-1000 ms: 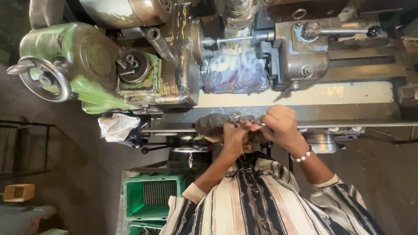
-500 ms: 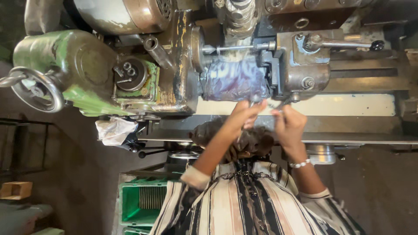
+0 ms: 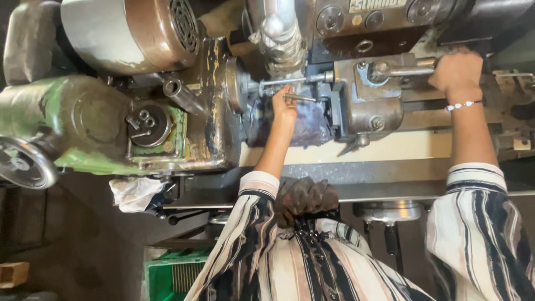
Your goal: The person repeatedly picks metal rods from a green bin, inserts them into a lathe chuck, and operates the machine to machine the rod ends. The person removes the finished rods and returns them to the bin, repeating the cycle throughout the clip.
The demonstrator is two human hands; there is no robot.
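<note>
My left hand (image 3: 284, 107) reaches into the lathe's work area and holds a thin metal rod (image 3: 301, 98) just beside the spindle chuck (image 3: 237, 83). A longer steel bar (image 3: 290, 81) runs from the chuck toward the grey tool block (image 3: 370, 103). My right hand (image 3: 457, 69), with a beaded bracelet on the wrist, is closed around the end of a steel lever handle (image 3: 404, 71) on top of that block. Both sleeves are striped.
A brown motor housing (image 3: 131, 33) and a green gearbox (image 3: 100, 128) with a handwheel (image 3: 22, 164) fill the left side. A white rag (image 3: 134, 192) hangs below it. A dark cloth bundle (image 3: 304, 198) sits at my chest. A green crate (image 3: 173, 276) stands on the floor.
Both hands rose from the machine's front rail. The left went in to the chuck with the thin rod, the right moved right onto the lever handle. The view closed in.
</note>
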